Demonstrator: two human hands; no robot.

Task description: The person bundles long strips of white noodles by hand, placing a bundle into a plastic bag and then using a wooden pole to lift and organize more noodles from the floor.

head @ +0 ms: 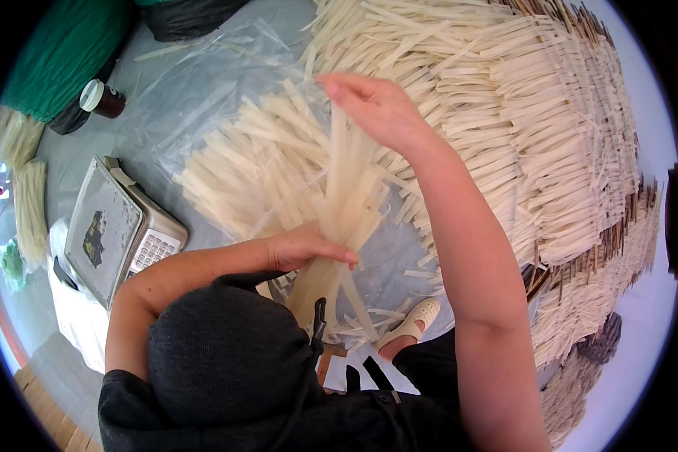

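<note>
My left hand (pixel 311 247) is closed around the middle of a bundle of pale, translucent flat strips (pixel 347 169), which look like dried noodles. The bundle fans out above and below the grip. At its far end my right hand (pixel 373 110) has bent fingers over the upper ends of the strips. The hand is slightly blurred, and whether it grips them cannot be told. Behind the bundle, a loose heap of the same strips (pixel 254 164) lies on clear plastic sheeting (pixel 214 85).
A large stack of strips (pixel 486 113) with thin brown sticks fills the right side. To the left stands a scale (pixel 104 226) with a keypad. A lidded dark cup (pixel 103 99) and green sacks (pixel 62 51) are farther back. Scraps lie near a pale clog (pixel 415 319).
</note>
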